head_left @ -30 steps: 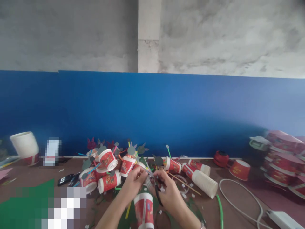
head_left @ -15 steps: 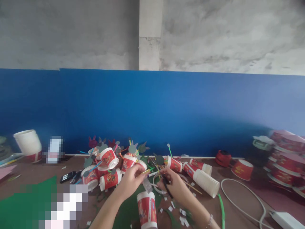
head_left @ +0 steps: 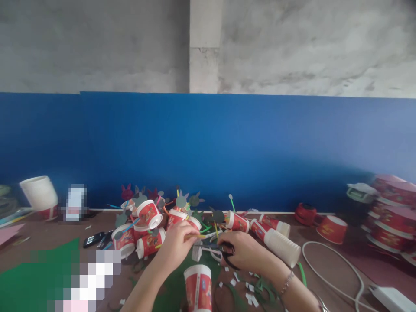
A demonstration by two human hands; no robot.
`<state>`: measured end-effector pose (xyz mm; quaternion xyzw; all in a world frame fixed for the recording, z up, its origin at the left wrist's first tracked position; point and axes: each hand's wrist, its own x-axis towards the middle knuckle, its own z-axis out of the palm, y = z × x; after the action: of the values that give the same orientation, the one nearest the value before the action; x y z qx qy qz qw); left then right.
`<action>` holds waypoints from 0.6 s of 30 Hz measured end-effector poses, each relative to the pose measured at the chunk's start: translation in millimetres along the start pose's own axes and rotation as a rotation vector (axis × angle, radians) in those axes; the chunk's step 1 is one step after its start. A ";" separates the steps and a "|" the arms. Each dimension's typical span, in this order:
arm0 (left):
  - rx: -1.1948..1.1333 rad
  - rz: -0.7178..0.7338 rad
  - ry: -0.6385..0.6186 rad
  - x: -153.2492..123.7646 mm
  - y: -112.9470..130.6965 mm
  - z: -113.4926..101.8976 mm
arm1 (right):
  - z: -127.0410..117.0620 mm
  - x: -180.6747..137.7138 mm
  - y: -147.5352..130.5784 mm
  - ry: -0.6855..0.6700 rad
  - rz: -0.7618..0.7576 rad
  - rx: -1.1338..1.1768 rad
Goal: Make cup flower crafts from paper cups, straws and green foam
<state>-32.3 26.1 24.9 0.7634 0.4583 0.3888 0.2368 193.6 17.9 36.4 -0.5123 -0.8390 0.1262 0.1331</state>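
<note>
My left hand is closed on a thin yellow straw that points right. A pale translucent piece hangs just below those fingers; I cannot make out what it is. My right hand grips black-handled scissors, their blades reaching left toward the pale piece and my left fingertips. Whether the blades touch it is unclear. Below both hands, a red and white paper cup stands close to me.
Behind my left hand is a heap of red paper cups with straws and paper animal heads. A cup stack lies at right. White paper bits and green scraps litter the table. A white cable loops at right.
The scissors have swung from pointing down in my right hand to pointing left toward my left hand. My right hand has turned over, palm lower.
</note>
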 end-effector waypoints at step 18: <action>0.068 0.042 -0.013 -0.8 -3.8 5.1 | -5.5 9.1 -4.1 -0.034 -0.123 -0.154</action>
<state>-30.3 27.1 18.8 0.7831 0.4534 0.3728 0.2054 188.1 24.6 43.9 -0.4662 -0.8783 0.0616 0.0869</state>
